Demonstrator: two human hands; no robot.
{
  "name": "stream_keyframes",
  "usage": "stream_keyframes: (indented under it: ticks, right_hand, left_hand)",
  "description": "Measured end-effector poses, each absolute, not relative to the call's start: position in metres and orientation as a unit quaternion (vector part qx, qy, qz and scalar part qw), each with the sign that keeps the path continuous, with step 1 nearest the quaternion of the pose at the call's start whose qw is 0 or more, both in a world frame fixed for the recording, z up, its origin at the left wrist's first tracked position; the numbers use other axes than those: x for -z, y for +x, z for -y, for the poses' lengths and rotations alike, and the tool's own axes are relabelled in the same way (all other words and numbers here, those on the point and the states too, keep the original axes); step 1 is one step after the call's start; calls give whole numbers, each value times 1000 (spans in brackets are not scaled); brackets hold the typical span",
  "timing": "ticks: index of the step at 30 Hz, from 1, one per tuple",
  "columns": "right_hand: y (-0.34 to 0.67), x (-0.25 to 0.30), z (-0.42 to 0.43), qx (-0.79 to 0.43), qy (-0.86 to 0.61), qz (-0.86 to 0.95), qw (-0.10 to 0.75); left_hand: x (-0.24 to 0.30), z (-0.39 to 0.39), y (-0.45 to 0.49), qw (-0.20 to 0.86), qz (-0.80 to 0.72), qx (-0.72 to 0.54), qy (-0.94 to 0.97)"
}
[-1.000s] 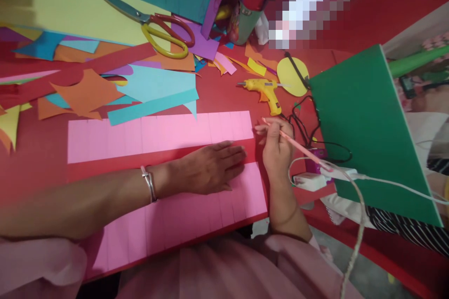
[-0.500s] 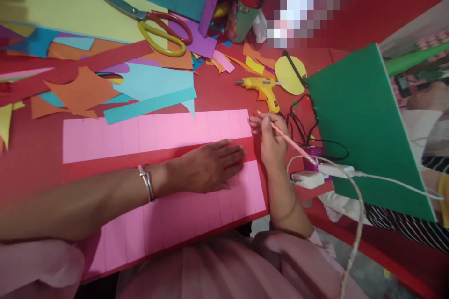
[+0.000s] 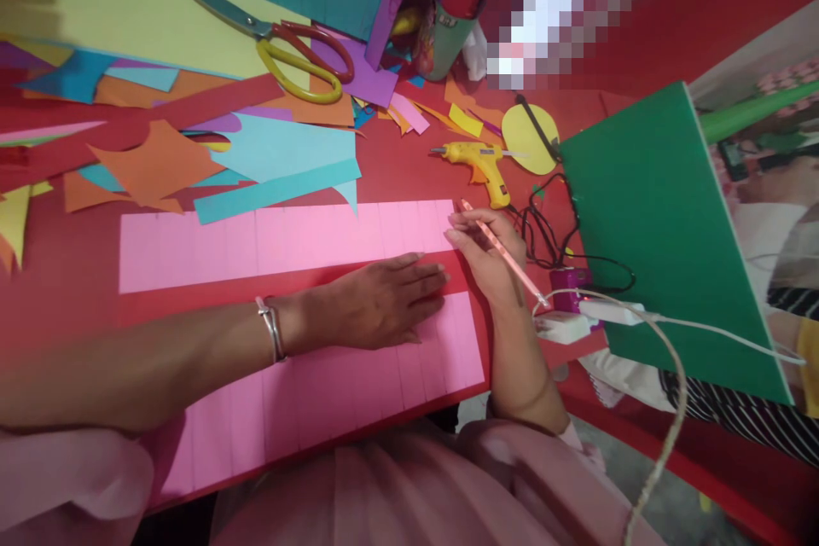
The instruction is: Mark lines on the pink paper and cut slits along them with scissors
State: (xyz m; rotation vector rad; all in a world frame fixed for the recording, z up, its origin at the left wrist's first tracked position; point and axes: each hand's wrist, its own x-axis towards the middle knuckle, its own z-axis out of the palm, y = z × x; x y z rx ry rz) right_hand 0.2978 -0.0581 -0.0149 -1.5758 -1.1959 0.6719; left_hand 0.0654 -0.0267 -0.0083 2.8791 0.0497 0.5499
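My left hand [image 3: 393, 300] lies flat with fingers stretched out, over the upper edge of the near pink paper sheet [image 3: 339, 397] and the red surface beside it. My right hand [image 3: 490, 252] is at the right end of the far pink paper strip [image 3: 307, 237], its fingertips touching the paper. Between its thumb and fingers sits a pink pencil [image 3: 502, 250], slanting with its tip up and to the left. Both papers carry rows of drawn crosswise lines. My left hand and forearm hide part of the near sheet.
Big scissors [image 3: 259, 28] with red and yellow handles rest on paper at the back left. Coloured scraps [image 3: 153, 158] lie around them. A yellow glue gun [image 3: 477, 162], a purple power strip [image 3: 568, 286] with cables and an upright green board [image 3: 653, 230] stand to the right. Another person's sleeve shows beyond.
The pencil has turned in my right hand, its rear end shifting left. My right fingers have moved slightly left onto the far strip's end. My left hand stays flat in place.
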Motion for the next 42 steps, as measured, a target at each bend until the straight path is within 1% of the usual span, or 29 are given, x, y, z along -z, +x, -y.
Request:
stream_keyframes:
  ticks: [4,9,15,23,25,27,30,34,39,42]
  right_hand:
    - [299,11,57,-249,-670,504,484]
    - [300,11,56,-263,-666,495,492]
    - [300,12,58,-244,-679,500,478]
    - [301,13,57,-248,-657,521,484]
    - [301,12,60,-260,-655,531,470]
    - [301,9,65,-267,-662,546,439]
    - [300,2,72,-257,-664,582,392]
    - [299,-6,76,-243,-651,626,354]
    - [301,-8,76,-251,-647,638,333]
    - [304,-5,76,-256,-646,636,336]
  left_hand:
    - [8,25,65,114,-18,-171,979]
    - [9,24,64,113,-13,-178,977]
    - [9,25,63,106,-12,-182,977]
    - [7,25,64,112,-10,-186,976]
    - [8,25,64,115,-10,-184,976]
    - [8,25,64,120,-10,-191,974]
    - [9,25,65,123,-9,-198,972]
    - [10,24,64,122,-7,-191,974]
    - [8,24,64,127,-7,-181,975]
    - [8,24,64,140,-6,-191,971]
